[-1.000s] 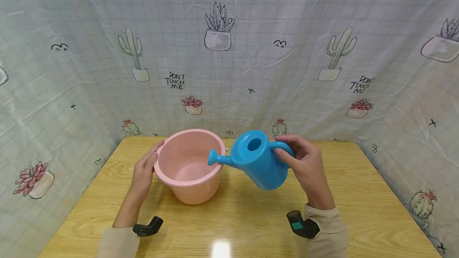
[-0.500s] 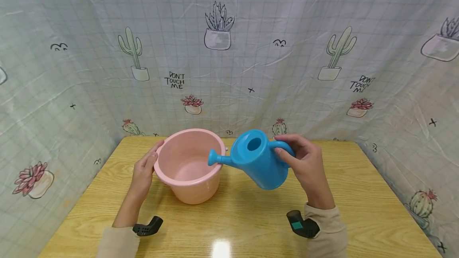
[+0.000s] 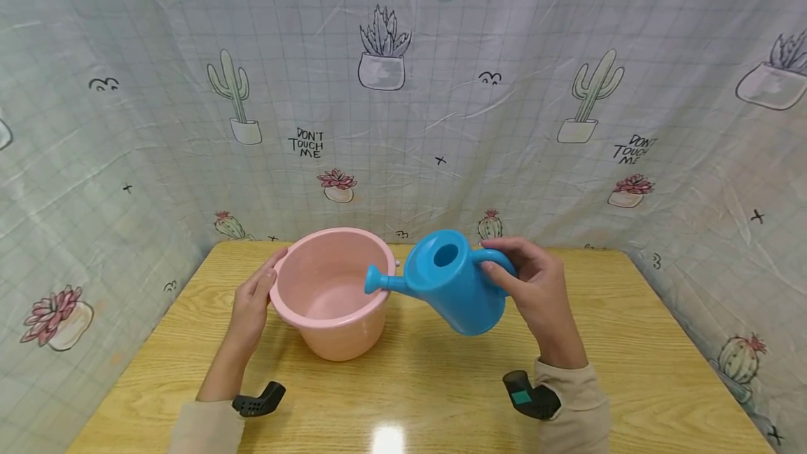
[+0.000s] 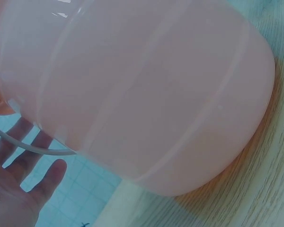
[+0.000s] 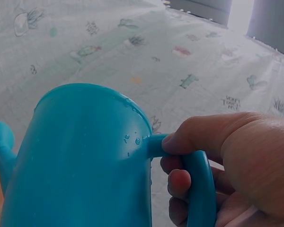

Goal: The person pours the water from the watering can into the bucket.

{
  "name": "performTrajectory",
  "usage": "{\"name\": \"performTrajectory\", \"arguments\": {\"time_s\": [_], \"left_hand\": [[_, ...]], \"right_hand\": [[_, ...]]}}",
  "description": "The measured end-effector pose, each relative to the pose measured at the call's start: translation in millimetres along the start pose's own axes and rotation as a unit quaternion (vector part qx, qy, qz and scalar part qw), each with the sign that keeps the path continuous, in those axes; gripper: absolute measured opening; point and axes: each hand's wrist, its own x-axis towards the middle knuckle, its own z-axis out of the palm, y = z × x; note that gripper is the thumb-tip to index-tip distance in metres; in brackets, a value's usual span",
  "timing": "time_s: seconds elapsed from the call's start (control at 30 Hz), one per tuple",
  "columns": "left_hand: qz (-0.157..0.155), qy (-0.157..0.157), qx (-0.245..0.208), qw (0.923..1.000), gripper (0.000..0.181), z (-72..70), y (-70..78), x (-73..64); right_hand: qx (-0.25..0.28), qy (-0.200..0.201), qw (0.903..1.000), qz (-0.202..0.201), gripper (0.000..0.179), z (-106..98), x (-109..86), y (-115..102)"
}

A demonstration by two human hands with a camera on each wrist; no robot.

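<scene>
A pink bucket [image 3: 343, 338] stands on the table, its mouth tipped toward the head camera. My left hand [image 3: 252, 300] holds its left rim; in the left wrist view, several fingers [image 4: 49, 182] spread below the rim beside the thin wire handle [image 4: 42, 150]. My right hand [image 3: 536, 286] grips the handle of a blue watering can [image 3: 463, 296], thumb on top and fingers curled around it. The can leans left, and its spout [image 3: 377, 279] reaches over the bucket's right rim. Water drops cling to the can in the right wrist view. No stream shows at the spout.
The wood-grain table [image 3: 630, 370] extends to both sides and toward the front. A cloth curtain [image 3: 403, 125] printed with cacti hangs behind and at both sides. Each wrist wears a black camera mount [image 3: 532, 396].
The hands, bucket and watering can keep the same places. Only a very slight shift of the whole head view shows.
</scene>
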Motion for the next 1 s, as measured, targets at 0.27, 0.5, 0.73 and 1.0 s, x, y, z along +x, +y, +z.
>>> {"name": "performTrajectory", "arguments": {"time_s": [0.27,0.5,0.73,1.0], "left_hand": [[-0.002,-0.001,0.005,1.0000,0.048,0.3,1.1,-0.8],[0.000,0.001,0.000,1.0000,0.048,0.8,1.9,-1.0],[-0.002,0.000,0.004,1.0000,0.049,0.3,1.5,0.1],[-0.003,0.001,0.008,1.0000,0.049,-0.3,0.1,-0.4]], "right_hand": [[0.008,0.005,1.0000,0.000,0.026,0.4,0.0,1.6],[-0.004,0.004,0.9999,0.011,0.028,0.0,0.7,2.8],[-0.003,0.016,0.9998,0.016,0.028,1.2,0.7,1.3],[-0.003,0.023,0.9997,0.012,0.026,2.5,0.1,0.6]]}}
